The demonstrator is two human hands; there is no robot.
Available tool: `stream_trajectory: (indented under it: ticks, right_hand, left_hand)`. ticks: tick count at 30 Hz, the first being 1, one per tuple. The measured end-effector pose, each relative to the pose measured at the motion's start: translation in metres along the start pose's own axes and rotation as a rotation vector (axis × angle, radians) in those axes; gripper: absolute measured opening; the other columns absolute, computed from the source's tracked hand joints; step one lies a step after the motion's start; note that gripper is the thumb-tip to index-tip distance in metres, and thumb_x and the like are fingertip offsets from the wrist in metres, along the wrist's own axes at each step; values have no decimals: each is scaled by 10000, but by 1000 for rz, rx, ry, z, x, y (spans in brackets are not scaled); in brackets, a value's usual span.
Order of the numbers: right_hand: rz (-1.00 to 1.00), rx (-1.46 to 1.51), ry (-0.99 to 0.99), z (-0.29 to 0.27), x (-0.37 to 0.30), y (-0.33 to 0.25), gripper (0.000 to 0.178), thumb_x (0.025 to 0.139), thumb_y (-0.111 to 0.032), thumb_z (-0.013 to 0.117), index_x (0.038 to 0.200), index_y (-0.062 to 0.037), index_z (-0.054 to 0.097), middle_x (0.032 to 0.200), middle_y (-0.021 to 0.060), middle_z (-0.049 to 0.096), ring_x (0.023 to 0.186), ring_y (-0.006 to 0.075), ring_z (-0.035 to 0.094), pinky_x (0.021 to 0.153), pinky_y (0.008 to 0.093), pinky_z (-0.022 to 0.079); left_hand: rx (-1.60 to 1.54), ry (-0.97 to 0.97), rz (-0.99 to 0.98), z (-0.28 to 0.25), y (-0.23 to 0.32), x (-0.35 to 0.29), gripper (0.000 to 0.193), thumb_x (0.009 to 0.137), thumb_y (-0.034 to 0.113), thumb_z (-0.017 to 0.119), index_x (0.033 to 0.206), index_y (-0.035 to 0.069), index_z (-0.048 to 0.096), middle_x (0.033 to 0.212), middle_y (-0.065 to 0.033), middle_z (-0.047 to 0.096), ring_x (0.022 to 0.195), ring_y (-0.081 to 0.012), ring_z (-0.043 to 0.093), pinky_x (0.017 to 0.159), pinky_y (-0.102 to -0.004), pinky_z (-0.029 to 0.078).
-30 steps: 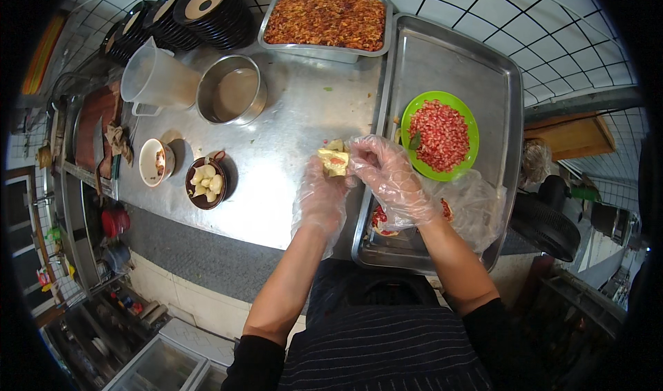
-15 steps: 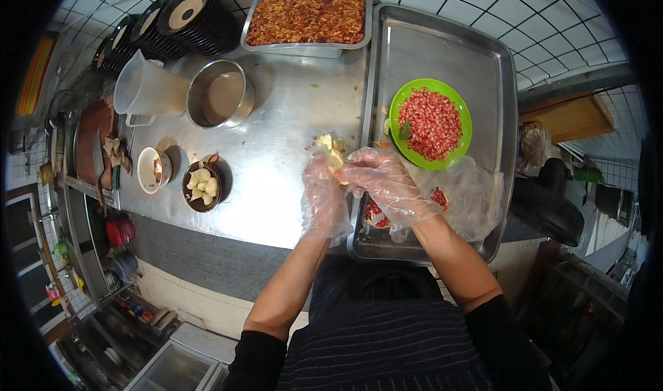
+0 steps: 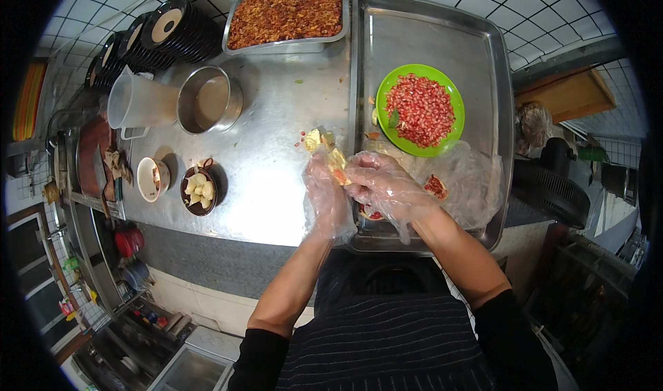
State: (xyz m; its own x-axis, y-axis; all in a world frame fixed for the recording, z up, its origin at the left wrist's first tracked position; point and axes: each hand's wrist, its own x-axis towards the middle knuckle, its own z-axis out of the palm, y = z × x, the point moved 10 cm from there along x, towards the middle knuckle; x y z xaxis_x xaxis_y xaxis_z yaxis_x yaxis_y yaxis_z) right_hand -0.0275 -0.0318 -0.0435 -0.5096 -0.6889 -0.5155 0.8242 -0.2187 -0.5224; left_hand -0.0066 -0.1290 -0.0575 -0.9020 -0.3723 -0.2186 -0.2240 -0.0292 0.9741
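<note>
Both of my hands wear clear plastic gloves and meet over the front left rim of the metal tray (image 3: pixel 442 28). A yellowish piece of pomegranate peel (image 3: pixel 338 163) is pinched between my left hand (image 3: pixel 323 187) and my right hand (image 3: pixel 383 182). Pale peel scraps (image 3: pixel 314 139) and a few loose seeds lie on the table just beyond my left fingers. To the right, a green plate (image 3: pixel 458 108) in the tray bears a heap of pomegranate seeds (image 3: pixel 420 109) with a leaf. A pomegranate chunk (image 3: pixel 435 186) rests behind my right hand; another (image 3: pixel 371 213) is partly hidden under it.
A crumpled clear plastic bag (image 3: pixel 473 187) fills the tray's near right. Leftward on the steel table stand a bowl of garlic cloves (image 3: pixel 199 191), a white bowl (image 3: pixel 152 179), a metal pot (image 3: pixel 228 101) and a plastic jug (image 3: pixel 141 101). Behind are a pan of brown crumbly food (image 3: pixel 286 16) and stacked black dishes (image 3: pixel 181 32).
The whole view has shifted slightly, so the tray and plate sit higher and further left in the picture. Both hands keep hold of the peel, with small finger movements.
</note>
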Motion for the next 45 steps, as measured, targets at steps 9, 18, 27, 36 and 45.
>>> stream_trajectory:
  ticks: [9,18,27,36,45]
  right_hand:
    - [-62,-301,26,-17,1,-20,146,883,-134,598,874,10,575,710,15,526,621,85,464,548,227,386]
    - [-244,-761,42,-12,0,-37,91,878,-108,585,860,-19,593,706,-26,493,647,59,459,582,229,392]
    - [-228,-1000,-111,18,17,-39,136,860,-141,607,912,-16,590,759,33,556,699,100,509,640,273,435]
    - [-402,-1295,125,26,62,-54,171,804,-135,664,922,-26,606,807,106,647,732,219,626,703,326,487]
    - [-528,-1010,164,40,60,-38,179,808,-109,696,929,-21,598,853,61,609,754,127,573,705,269,480]
  left_hand:
    - [-58,-125,-153,15,-34,14,453,951,354,460,1251,13,454,1044,-130,561,1015,-266,530,857,-365,450]
    - [-610,-130,-564,36,-22,-5,238,956,312,499,1061,100,523,818,-33,593,634,-139,570,543,-265,494]
    - [-702,-171,-745,10,-13,-9,176,948,272,508,922,98,526,651,-4,493,458,-84,388,396,-220,307]
    - [-572,177,-661,-58,-43,12,318,953,444,445,811,161,466,605,34,395,466,-91,333,404,-237,273]
    - [306,257,-21,-88,-41,44,284,934,331,490,918,48,512,696,-22,534,560,-106,480,456,-254,384]
